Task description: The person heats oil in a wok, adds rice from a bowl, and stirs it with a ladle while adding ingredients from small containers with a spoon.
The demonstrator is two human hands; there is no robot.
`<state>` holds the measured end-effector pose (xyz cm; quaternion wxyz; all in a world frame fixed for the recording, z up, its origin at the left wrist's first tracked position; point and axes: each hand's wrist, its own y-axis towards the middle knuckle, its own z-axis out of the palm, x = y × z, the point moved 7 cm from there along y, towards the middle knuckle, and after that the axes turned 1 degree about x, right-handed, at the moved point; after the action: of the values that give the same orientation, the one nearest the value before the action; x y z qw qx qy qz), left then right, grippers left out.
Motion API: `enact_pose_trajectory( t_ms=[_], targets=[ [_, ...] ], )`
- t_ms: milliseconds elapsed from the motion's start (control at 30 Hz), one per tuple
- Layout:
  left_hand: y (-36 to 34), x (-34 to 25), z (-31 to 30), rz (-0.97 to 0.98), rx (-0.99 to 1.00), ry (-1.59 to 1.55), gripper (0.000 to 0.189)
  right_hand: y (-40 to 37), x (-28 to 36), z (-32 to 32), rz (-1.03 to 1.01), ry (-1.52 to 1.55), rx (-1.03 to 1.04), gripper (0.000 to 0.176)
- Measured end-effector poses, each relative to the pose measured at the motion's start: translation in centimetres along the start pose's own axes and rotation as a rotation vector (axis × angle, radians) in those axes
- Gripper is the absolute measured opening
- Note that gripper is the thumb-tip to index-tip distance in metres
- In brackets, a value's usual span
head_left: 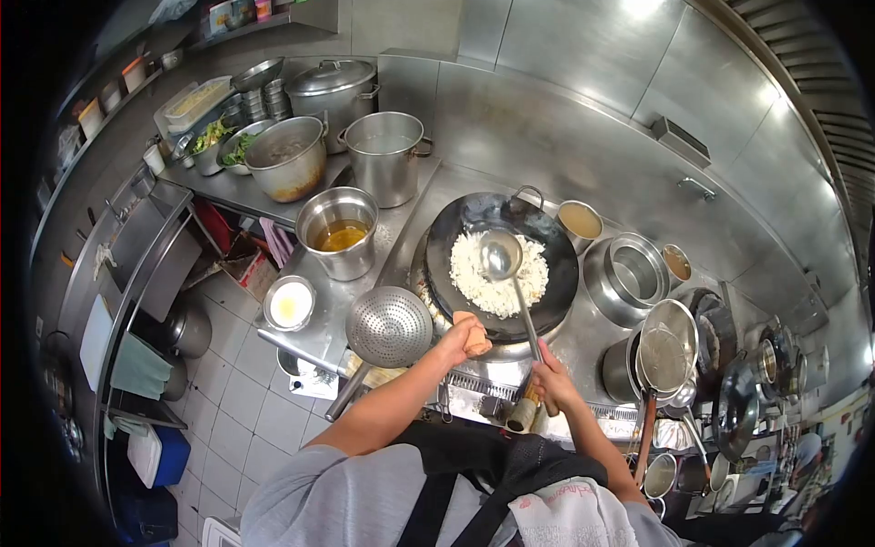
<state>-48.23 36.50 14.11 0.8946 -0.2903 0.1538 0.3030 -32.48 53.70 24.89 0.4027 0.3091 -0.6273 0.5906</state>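
A black wok (pixel 562 246) sits on the stove with white rice (pixel 476 284) spread across its bottom. My left hand (pixel 460 339) is closed around a folded orange-tan cloth (pixel 476 343) at the wok's near-left rim. Whether the fingers also grip a wok handle under the cloth is hidden. With my right hand (pixel 552 378) I grasp the long handle of a steel ladle (pixel 500 254), whose bowl rests over the rice near the wok's middle. Beside my left forearm lies a perforated strainer (pixel 389 326).
Left of the wok stand a pot of yellow oil (pixel 339 235), a small bowl with a yolk-coloured middle (pixel 291 303) and a tall stockpot (pixel 383 182). To the right are nested steel pots (pixel 638 269), a pan of brownish liquid (pixel 580 221) and a mesh strainer (pixel 667 346).
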Motion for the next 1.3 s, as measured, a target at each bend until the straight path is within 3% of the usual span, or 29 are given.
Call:
enact_pose_trajectory(
  t_ms=[33,67,167,267,333,400,467,500,567,600,667,733,767,800,867,900,933,1000,1067,1133,1200,1233,1267,1300],
  targets=[
    [-0.1,0.0,0.0,0.004,0.000,0.001,0.014,0.0,1.7,0.2,-0.217,-0.443,-0.114,0.068],
    [0.1,-0.5,0.1,0.014,-0.001,0.006,0.012,-0.5,2.5,0.2,-0.223,-0.441,-0.109,0.068],
    [0.3,-0.7,0.0,-0.017,0.009,0.031,0.010,-6.3,5.0,0.0,-0.091,-0.063,0.056,0.068],
    [-0.2,-1.1,0.4,-0.013,-0.011,0.052,0.008,-6.0,0.5,-2.1,0.056,0.144,0.039,0.067],
    [-0.9,-0.9,0.8,-0.038,-0.018,0.066,0.011,-3.5,-2.3,-2.2,0.021,0.091,-0.066,0.068],
    [0.3,-0.4,0.3,0.013,-0.016,0.022,0.016,-3.5,1.8,-1.5,-0.382,-0.723,-0.289,0.065],
    [-0.5,-0.1,0.0,-0.025,0.015,0.005,0.014,-7.6,2.8,-0.9,-0.183,-0.537,-0.130,0.062],
    [-2.0,0.8,-0.2,-0.011,0.108,-0.157,0.007,-11.0,3.7,-1.1,-0.111,-0.486,-0.019,0.061],
    [-10.6,0.6,3.3,0.083,0.004,-0.255,0.005,-16.3,2.6,-3.0,-0.057,-0.582,0.068,0.060],
    [-12.9,1.2,3.3,0.018,-0.118,-0.011,0.010,-18.9,4.2,-2.1,-0.132,-0.554,0.098,0.058],
    [-12.5,1.0,3.5,-0.075,0.110,-0.081,0.009,-20.0,3.3,-2.7,-0.474,-0.755,0.077,0.061],
    [-6.1,1.0,2.6,-0.063,0.353,-0.225,0.007,-17.9,1.3,-4.1,-0.226,-0.837,-0.004,0.063],
    [-5.3,0.3,3.4,-0.028,-0.046,-0.053,0.011,-16.5,1.8,-4.4,-0.078,-0.950,-0.069,0.063],
    [-3.6,0.8,2.0,0.042,-0.086,-0.024,0.017,-14.4,1.9,-4.7,-0.237,-0.999,-0.152,0.062],
    [-6.7,2.6,1.2,0.126,-0.020,-0.023,0.020,-12.1,2.0,-4.3,-0.330,-1.001,-0.288,0.061],
    [-7.0,5.0,-1.8,0.060,0.074,-0.073,0.021,-11.7,2.5,-3.8,-0.350,-1.013,-0.326,0.063],
    [-9.5,6.0,-2.8,0.000,-0.004,-0.009,0.011,-11.6,2.8,-3.5,-0.371,-1.023,-0.361,0.064],
    [-12.3,5.9,-3.4,-0.016,-0.126,0.134,0.014,-14.1,3.9,-2.9,-0.299,-0.958,-0.329,0.064],
    [-11.4,3.4,-1.5,0.009,0.079,0.133,0.011,-17.0,2.3,-2.5,-0.273,-0.673,-0.281,0.061],
    [-9.8,0.6,1.7,0.052,0.005,-0.041,0.010,-18.5,0.8,-1.7,-0.612,-0.618,-0.359,0.061],
    [-6.9,-0.2,2.0,0.034,0.031,-0.024,0.009,-19.4,0.3,-0.3,-0.408,-0.531,-0.370,0.059],
    [-7.1,-0.1,2.3,0.022,0.026,-0.026,0.009,-18.7,-1.8,0.0,-0.406,-0.524,-0.379,0.059],
    [-7.2,0.1,2.7,-0.051,-0.071,-0.074,0.009,-17.0,-4.8,0.0,-0.413,-0.516,-0.400,0.059],
    [-7.0,0.1,3.2,-0.121,-0.159,-0.115,0.009,-15.7,-6.4,0.5,-0.603,-0.525,-0.443,0.060]
  ],
)
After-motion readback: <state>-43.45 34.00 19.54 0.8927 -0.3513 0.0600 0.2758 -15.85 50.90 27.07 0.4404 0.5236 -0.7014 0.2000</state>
